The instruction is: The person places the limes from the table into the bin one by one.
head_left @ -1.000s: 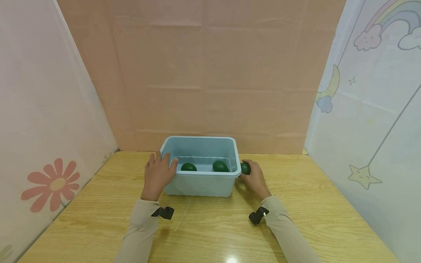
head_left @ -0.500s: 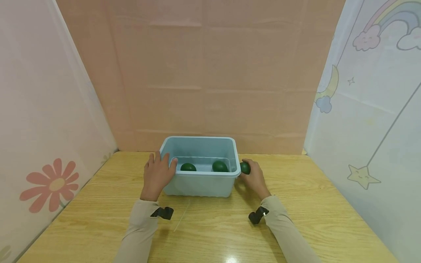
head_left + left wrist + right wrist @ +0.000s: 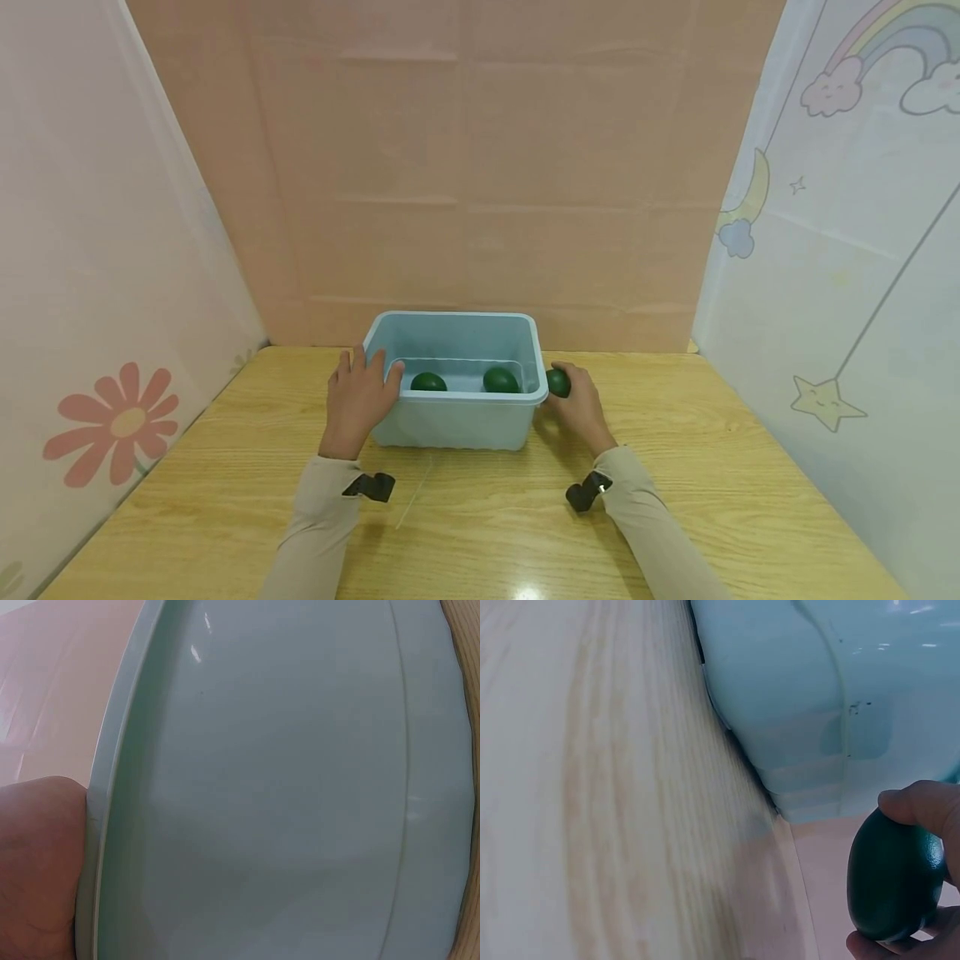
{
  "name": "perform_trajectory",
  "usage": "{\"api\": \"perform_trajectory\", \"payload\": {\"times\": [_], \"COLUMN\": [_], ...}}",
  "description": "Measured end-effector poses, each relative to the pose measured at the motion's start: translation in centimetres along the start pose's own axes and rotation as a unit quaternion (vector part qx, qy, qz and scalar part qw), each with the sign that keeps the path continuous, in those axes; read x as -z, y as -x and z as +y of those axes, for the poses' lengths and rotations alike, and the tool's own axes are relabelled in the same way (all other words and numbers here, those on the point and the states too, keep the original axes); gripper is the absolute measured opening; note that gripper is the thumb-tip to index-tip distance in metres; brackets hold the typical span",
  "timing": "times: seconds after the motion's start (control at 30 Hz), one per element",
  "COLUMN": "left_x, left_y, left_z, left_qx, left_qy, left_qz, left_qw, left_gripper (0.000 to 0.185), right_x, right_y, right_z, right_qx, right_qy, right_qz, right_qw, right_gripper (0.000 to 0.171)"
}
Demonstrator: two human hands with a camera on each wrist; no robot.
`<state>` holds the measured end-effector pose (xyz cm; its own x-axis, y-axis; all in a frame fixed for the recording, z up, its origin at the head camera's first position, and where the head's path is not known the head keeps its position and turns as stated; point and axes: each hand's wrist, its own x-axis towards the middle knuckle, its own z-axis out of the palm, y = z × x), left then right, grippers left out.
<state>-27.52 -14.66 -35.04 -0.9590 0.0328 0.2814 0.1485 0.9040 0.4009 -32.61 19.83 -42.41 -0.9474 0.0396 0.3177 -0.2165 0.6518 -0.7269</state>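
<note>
A pale blue plastic bin [image 3: 459, 423] stands upright on the table. Two dark green, smooth, egg-shaped objects lie inside it, one on the left [image 3: 428, 382] and one on the right [image 3: 500, 380]. My left hand [image 3: 358, 406] rests at the bin's front left corner, fingers spread along the rim. In the left wrist view, part of that hand sits against the rim [image 3: 105, 780]. My right hand [image 3: 579, 407] holds a third dark green egg-shaped object [image 3: 895, 877] just outside the bin's right side, between thumb and fingers. Its far side is hidden by the hand.
The wooden table [image 3: 465, 533] extends around the bin. A brown creased sheet [image 3: 480, 183] stands behind it, with patterned cloth walls at left [image 3: 112, 250] and right [image 3: 840, 292]. A thin pale strip [image 3: 414, 496] lies in front of the bin.
</note>
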Motion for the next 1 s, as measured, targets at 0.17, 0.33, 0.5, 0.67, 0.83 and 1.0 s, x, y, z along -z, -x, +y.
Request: {"api": "perform_trajectory", "payload": {"times": [0.17,0.33,0.5,0.67,0.83,1.0], "left_x": [0.01,-0.05,-0.10,-0.06,-0.01,-0.05], "left_y": [0.00,-0.03,-0.08,-0.08,-0.06,-0.09], "left_z": [-0.01,-0.09,-0.19,-0.18,-0.15,-0.18], "left_qx": [-0.003,-0.002,-0.002,-0.004,-0.005,-0.005], "left_qy": [-0.001,-0.001,-0.001,-0.001,-0.001,0.001], "left_qz": [0.004,0.003,0.002,0.003,0.004,0.005], "left_qw": [1.0000,1.0000,1.0000,1.0000,1.0000,1.0000], "left_gripper": [0.059,0.059,0.059,0.059,0.059,0.059], "right_x": [-0.07,0.03,-0.03,0.06,0.11,0.10], "right_y": [0.05,-0.04,-0.04,0.01,-0.03,0.04], "right_z": [-0.09,-0.09,-0.06,-0.24,-0.29,-0.43], "right_qx": [0.008,-0.006,-0.008,-0.011,-0.013,-0.011], "right_qy": [0.001,-0.005,-0.007,-0.009,-0.007,-0.009], "right_qz": [0.007,-0.006,-0.006,-0.008,-0.008,-0.006], "right_qw": [1.000,1.000,1.000,1.000,1.000,1.000], "right_gripper": [0.057,0.058,0.059,0.058,0.059,0.058]}}
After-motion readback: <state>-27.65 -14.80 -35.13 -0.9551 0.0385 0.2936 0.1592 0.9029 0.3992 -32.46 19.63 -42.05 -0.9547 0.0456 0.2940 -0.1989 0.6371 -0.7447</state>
